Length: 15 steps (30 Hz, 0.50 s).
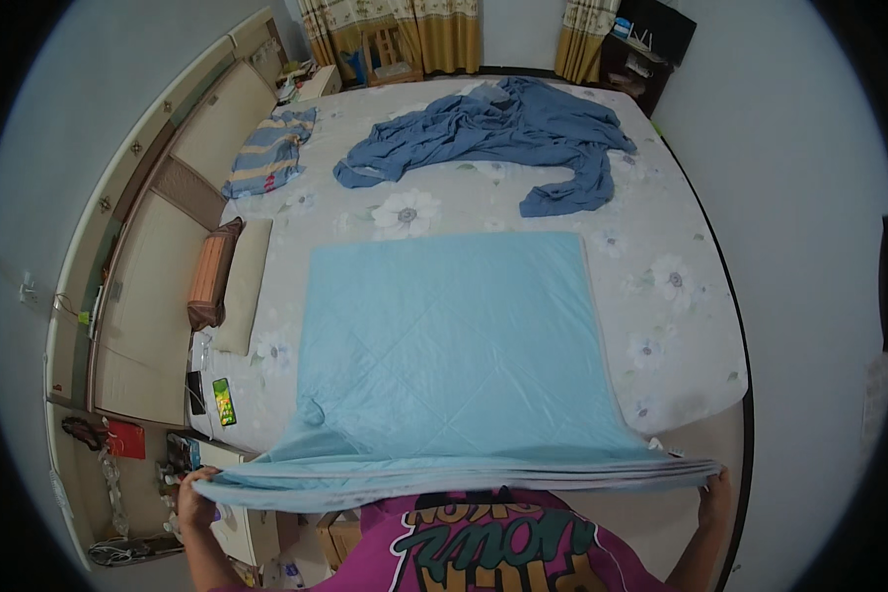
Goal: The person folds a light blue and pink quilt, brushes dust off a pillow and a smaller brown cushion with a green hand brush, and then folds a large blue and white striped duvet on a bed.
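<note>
A light blue quilt (pixel 451 333) with diamond stitching and pale edging lies partly on the bed, folded in layers along its near edge. My left hand (pixel 198 499) grips the left corner of that layered edge. At the other end, my right hand (pixel 715 496) holds the right corner. The edge is stretched between both hands, raised in front of my body, and the far part of the quilt rests flat on the floral bed sheet (pixel 407 211).
Crumpled blue fabric (pixel 488 126) lies at the bed's far side. Along the headboard (pixel 155 296) are a striped blue cloth (pixel 270 155), a brown pillow (pixel 216 274) and a beige pillow (pixel 244 288). A lit phone (pixel 223 402) rests near the left edge, above a cluttered nightstand (pixel 248 525).
</note>
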Motion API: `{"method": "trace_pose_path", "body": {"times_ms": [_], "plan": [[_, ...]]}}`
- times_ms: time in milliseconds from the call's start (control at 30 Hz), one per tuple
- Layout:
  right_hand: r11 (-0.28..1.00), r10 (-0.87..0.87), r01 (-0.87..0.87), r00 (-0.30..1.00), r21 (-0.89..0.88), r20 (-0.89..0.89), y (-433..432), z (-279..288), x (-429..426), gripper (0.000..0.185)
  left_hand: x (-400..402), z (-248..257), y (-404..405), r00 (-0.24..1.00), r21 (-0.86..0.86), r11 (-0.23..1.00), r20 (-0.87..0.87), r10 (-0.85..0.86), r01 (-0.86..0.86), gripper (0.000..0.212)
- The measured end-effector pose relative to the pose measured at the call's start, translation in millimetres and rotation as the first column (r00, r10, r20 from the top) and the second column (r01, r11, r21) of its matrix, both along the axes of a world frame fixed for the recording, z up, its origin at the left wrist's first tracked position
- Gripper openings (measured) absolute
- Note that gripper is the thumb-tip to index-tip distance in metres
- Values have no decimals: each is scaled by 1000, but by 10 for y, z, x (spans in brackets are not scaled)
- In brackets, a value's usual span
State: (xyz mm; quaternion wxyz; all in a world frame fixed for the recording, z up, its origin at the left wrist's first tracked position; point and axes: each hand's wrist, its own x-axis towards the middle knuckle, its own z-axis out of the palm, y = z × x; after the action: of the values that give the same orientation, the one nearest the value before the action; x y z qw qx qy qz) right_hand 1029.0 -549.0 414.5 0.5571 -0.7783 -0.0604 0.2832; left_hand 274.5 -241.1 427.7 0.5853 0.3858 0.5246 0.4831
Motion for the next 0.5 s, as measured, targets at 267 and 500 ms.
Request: {"method": "trace_pose_path", "body": {"times_ms": [267, 500], "plan": [[916, 226, -188, 972, -354, 67, 1040, -634, 686, 19, 145, -581, 1085, 991, -207, 972, -50, -126, 113, 13], [937, 257, -143, 899, -319, 355, 3544, -617, 1436, 34, 582, -728, 3247, 972, 61, 997, -228, 50, -37, 12]]}}
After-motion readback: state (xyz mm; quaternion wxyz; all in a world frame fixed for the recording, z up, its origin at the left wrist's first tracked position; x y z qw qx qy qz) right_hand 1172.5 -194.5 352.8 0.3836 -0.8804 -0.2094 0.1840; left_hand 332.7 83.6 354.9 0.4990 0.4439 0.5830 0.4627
